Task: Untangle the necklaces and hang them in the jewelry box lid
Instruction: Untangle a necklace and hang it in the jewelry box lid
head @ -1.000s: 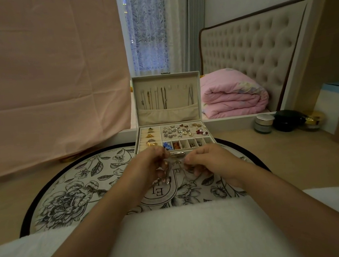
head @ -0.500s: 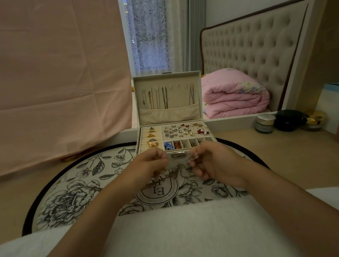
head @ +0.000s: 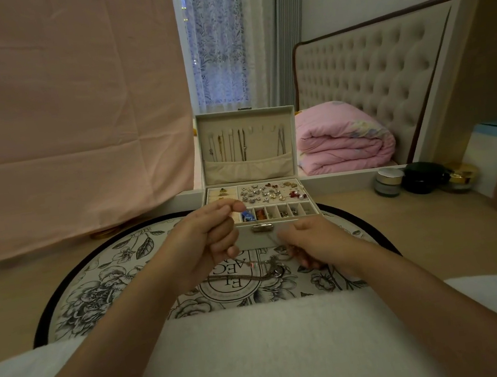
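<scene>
In the head view, both hands work over a round floral mat (head: 96,288) on the desk (head: 418,230), just in front of the open jewelry box (head: 258,238). The left hand (head: 207,243) is curled, its thumb and forefinger pinched together and raised before the box's left trays. A thin strand runs from its lower fingers to the right. The right hand (head: 316,242) is curled too, its fingertips pinching the tangled necklaces (head: 271,268), which lie bunched on the mat between the two hands, nearer the right one.

The jewelry box lid (head: 244,116) stands upright at the far side, with several chains (head: 242,145) hanging inside it above a pocket. On the desk to the far right stand three small jars (head: 389,182). A folded pink blanket (head: 345,142) lies on the bed beyond.
</scene>
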Tool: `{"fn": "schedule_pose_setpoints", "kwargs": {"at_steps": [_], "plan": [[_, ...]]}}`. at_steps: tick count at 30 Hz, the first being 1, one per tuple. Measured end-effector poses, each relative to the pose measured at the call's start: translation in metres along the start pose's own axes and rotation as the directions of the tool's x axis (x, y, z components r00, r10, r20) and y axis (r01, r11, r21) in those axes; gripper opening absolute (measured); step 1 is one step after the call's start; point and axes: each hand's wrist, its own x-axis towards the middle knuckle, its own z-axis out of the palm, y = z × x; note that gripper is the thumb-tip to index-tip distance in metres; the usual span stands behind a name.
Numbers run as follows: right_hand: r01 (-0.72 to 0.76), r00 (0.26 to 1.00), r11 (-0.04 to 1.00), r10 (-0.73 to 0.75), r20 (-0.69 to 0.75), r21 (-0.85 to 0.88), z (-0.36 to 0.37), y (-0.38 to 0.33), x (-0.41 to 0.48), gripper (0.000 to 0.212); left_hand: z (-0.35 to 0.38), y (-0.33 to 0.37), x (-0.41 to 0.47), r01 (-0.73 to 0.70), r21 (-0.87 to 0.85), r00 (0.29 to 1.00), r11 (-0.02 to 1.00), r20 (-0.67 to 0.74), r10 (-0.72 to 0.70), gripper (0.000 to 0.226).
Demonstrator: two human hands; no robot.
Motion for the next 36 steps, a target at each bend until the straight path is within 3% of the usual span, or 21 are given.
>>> {"fn": "schedule_pose_setpoints", "kwargs": {"at_steps": [2, 5, 9, 11, 13, 15, 17, 20, 22, 25, 27, 29, 32, 34, 36], "plan": [[0.032, 0.996, 0.984, -0.046, -0.077, -0.175, 0.001, 0.005, 0.002, 0.032, 0.000, 0.001, 0.000, -0.007, -0.100, 1.000, 0.995, 0.020, 0.009, 0.020], [0.024, 0.978, 0.857, -0.126, -0.164, -0.515, 0.000, 0.009, 0.004, 0.030, -0.003, 0.004, 0.001, -0.006, -0.150, 1.000, 0.989, 0.012, 0.008, 0.015], [0.025, 0.976, 0.628, -0.185, -0.118, -0.778, -0.002, 0.001, -0.002, 0.012, -0.002, 0.004, -0.002, 0.021, 0.309, 0.999, 0.951, -0.039, -0.009, 0.020], [0.130, 0.963, 0.597, -0.265, -0.041, -0.792, -0.002, -0.005, -0.005, 0.011, 0.004, 0.002, -0.001, 0.012, 0.372, 0.999, 0.928, -0.039, 0.003, 0.022], [0.272, 0.952, 0.744, -0.300, 0.058, -0.610, 0.003, -0.013, -0.007, 0.030, 0.007, 0.000, -0.001, -0.005, 0.351, 0.999, 0.936, -0.030, 0.016, 0.022], [0.324, 0.944, 0.908, -0.293, 0.152, -0.264, 0.009, -0.020, -0.011, 0.026, 0.011, -0.001, -0.001, -0.011, 0.311, 0.999, 0.950, -0.031, 0.022, 0.023], [0.323, 0.938, 0.945, -0.312, 0.154, -0.052, 0.012, -0.022, -0.012, 0.027, 0.012, -0.002, 0.000, -0.025, 0.260, 0.996, 0.965, -0.076, 0.046, 0.025], [0.284, 0.948, 0.947, -0.301, 0.102, 0.148, 0.004, -0.019, -0.010, 0.035, 0.010, 0.000, 0.005, -0.045, 0.103, 0.957, 0.994, -0.280, 0.072, 0.029], [0.252, 0.956, 0.941, -0.278, 0.092, 0.227, -0.003, -0.016, -0.008, 0.033, 0.004, -0.001, 0.006, -0.094, 0.059, 0.894, 0.994, -0.435, 0.110, 0.032], [0.200, 0.971, 0.963, -0.219, 0.092, 0.183, -0.004, -0.007, -0.005, 0.027, -0.007, -0.006, 0.006, -0.191, 0.170, 0.735, 0.967, -0.628, 0.255, 0.033], [0.173, 0.977, 0.966, -0.193, 0.094, 0.194, -0.002, -0.005, -0.004, 0.025, -0.014, -0.012, 0.006, -0.172, 0.300, 0.636, 0.938, -0.693, 0.338, 0.032], [0.175, 0.977, 0.953, -0.199, 0.077, 0.246, -0.001, -0.007, -0.003, 0.024, -0.018, -0.017, 0.003, -0.084, 0.536, 0.588, 0.840, -0.654, 0.476, 0.028], [0.199, 0.973, 0.938, -0.223, 0.055, 0.282, 0.001, -0.015, -0.003, 0.022, -0.020, -0.021, -0.002, -0.009, 0.830, 0.596, 0.558, -0.444, 0.670, 0.022], [0.227, 0.966, 0.938, -0.251, 0.060, 0.262, 0.003, -0.021, -0.005, 0.021, -0.014, -0.020, -0.004, -0.056, 0.914, 0.613, 0.401, -0.286, 0.737, 0.016], [0.254, 0.957, 0.934, -0.280, 0.072, 0.251, 0.007, -0.026, -0.007, 0.020, -0.004, -0.019, -0.002, -0.190, 0.913, 0.689, 0.362, -0.139, 0.711, 0.031]]}}
